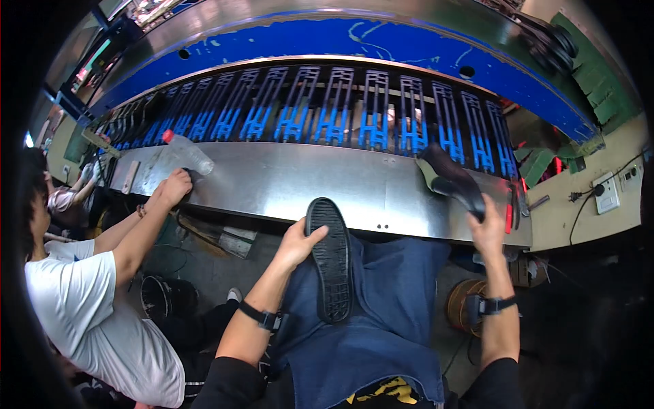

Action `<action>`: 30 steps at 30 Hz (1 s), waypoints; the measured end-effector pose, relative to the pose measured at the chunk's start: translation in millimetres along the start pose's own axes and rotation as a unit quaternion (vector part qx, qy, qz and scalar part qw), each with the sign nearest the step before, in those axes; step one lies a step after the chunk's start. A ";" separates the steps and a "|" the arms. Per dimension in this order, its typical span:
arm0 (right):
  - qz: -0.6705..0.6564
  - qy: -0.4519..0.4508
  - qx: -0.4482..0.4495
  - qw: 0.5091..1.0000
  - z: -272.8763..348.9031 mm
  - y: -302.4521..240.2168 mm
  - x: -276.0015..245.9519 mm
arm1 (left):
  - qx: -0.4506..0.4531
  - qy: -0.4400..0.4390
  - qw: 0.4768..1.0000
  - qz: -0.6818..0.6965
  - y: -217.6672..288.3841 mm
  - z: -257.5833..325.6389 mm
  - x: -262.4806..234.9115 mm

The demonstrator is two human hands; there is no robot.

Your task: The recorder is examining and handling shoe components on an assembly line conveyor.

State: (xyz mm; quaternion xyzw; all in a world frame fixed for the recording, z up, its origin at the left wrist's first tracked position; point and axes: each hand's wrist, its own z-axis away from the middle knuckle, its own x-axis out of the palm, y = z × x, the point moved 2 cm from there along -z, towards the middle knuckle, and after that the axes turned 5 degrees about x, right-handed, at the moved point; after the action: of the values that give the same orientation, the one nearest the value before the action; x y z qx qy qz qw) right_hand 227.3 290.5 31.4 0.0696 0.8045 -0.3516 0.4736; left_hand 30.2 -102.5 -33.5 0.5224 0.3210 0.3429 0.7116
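Note:
In my left hand [296, 244] is a black rubber shoe sole [330, 273], held upright over my lap. The thumb lies across its upper part, and its grooved and gridded face is toward me. My right hand [486, 228] is closed round the narrow end of a dark shoe upper [453, 176] at the right of the metal ledge [293, 180]. A pale greenish patch shows near the upper's far end. Whether a last fills the upper, I cannot make out.
Behind the ledge runs a conveyor of blue-and-black racks [340, 109] under a blue beam [306, 48]. A clear bottle [191, 153] lies at the left near a co-worker's hands [176, 185]. Red-handled tools [512, 208] lie at the right end, beside a wall socket [606, 193].

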 end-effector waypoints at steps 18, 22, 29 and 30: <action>-0.644 -0.359 0.159 0.657 178.0 -91.8 4.2 | 0.112 -0.202 0.866 0.443 47.1 39.4 -32.2; -0.644 -0.395 0.339 0.561 243.6 -24.6 34.3 | 0.093 -0.215 0.845 0.481 43.9 59.2 -28.2; -0.637 -0.470 0.260 0.553 222.1 -38.9 24.7 | 0.111 -0.221 0.887 0.390 68.5 88.6 0.2; -0.637 -0.472 0.259 0.552 223.5 -35.8 28.4 | 0.156 -0.201 0.920 0.299 70.1 94.9 3.3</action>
State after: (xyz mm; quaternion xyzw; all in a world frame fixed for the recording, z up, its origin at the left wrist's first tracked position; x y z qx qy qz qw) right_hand 355.3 116.5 -41.7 -0.5171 0.1735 -0.7371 0.3991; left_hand 98.8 -134.1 57.2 0.7564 0.0491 0.3731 0.5350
